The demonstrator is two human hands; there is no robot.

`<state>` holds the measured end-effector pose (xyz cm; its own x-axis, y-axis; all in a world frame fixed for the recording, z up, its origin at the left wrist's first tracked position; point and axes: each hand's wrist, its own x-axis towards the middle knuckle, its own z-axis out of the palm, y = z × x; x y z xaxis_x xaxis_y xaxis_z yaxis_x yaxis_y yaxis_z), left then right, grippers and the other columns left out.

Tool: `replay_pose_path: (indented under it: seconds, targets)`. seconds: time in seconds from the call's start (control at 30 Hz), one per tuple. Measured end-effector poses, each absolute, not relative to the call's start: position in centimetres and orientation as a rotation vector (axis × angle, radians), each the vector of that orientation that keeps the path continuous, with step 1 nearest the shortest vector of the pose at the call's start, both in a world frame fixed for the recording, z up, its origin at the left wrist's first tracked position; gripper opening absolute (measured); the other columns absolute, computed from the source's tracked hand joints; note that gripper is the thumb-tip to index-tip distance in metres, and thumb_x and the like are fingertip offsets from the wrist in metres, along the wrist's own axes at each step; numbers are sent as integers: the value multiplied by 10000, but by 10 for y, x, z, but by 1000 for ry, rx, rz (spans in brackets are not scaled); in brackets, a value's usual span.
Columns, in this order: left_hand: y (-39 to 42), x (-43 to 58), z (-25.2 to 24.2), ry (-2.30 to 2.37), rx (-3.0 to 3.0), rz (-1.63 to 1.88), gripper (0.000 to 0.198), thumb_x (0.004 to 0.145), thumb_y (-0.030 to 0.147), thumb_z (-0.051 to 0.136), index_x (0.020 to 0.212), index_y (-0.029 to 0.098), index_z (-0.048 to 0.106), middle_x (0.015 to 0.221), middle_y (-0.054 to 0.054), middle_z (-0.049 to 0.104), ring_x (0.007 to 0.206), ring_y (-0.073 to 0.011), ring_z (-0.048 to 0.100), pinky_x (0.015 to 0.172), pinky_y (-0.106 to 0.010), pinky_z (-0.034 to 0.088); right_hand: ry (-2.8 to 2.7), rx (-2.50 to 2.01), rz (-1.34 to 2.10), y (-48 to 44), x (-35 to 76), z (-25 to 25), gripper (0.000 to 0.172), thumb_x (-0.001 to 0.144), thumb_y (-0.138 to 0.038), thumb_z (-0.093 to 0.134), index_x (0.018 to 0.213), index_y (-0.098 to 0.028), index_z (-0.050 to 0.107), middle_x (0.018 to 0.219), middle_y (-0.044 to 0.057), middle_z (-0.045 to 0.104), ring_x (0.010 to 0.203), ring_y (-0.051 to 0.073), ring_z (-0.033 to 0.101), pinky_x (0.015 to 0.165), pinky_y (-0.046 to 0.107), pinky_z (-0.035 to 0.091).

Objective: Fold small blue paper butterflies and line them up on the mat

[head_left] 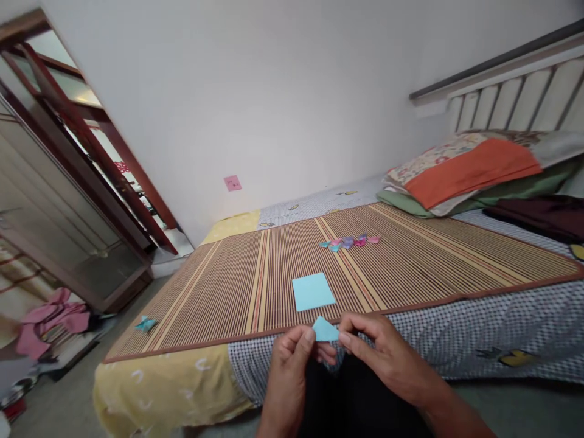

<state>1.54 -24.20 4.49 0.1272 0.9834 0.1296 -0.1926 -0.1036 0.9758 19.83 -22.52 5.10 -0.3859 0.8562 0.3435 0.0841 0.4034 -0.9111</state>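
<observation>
A light blue piece of paper, folded into a triangle, is held between my two hands above the bed's near edge. My left hand pinches its left corner between thumb and fingers. At the right corner, the thumb and forefinger of my right hand grip the paper. Just beyond my hands lies a flat stack of square light blue paper on the striped mat. Farther back sits a row of small folded paper figures in pink, purple and teal. A single teal folded figure rests near the mat's left corner.
A striped bamboo mat covers much of the bed. Pillows with an orange cloth and a dark folded garment lie at the right, below a radiator. Pink clothing is heaped at the left.
</observation>
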Motion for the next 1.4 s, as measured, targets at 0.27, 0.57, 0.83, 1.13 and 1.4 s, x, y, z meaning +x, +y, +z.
replay_pose_path:
  seconds: [0.27, 0.57, 0.83, 1.13, 1.4]
  targets:
    - [-246, 6, 52, 1051, 1292, 1288, 325, 866, 455, 697, 787, 142, 741, 735, -46, 697, 709, -172, 597, 724, -275, 455, -1836, -844, 1061, -225, 188, 54, 272, 975, -313, 541, 732, -194, 567, 703, -23, 545, 694, 145, 513, 663, 261, 389]
    - [-250, 0, 45, 1123, 1291, 1377, 298, 831, 408, 741, 709, 151, 653, 656, 22, 532, 646, -118, 434, 627, -229, 358, -1935, -877, 1035, -225, 180, 48, 255, 957, -287, 555, 719, -200, 529, 676, -36, 529, 658, 134, 496, 626, 256, 367]
    - [-246, 0, 42, 1126, 1140, 1403, 277, 770, 399, 804, 736, 149, 692, 675, 15, 583, 663, -120, 475, 653, -229, 386, -1919, -904, 950, -229, 179, 53, 250, 943, -227, 536, 697, -201, 498, 671, -41, 513, 653, 128, 490, 626, 257, 365]
    - [-241, 5, 43, 898, 675, 1503, 268, 645, 320, 890, 664, 146, 687, 663, -3, 638, 660, -125, 549, 676, -242, 456, -1750, -852, 1042, -224, 182, 47, 193, 952, -315, 584, 802, -199, 617, 754, -15, 590, 731, 150, 549, 692, 266, 437]
    - [-241, 13, 38, 810, 388, 1382, 279, 574, 243, 942, 725, 124, 740, 734, -30, 698, 670, -120, 622, 656, -224, 493, -1688, -818, 988, -226, 170, 45, 121, 908, -265, 672, 1007, -218, 725, 875, 9, 701, 789, 170, 629, 741, 281, 487]
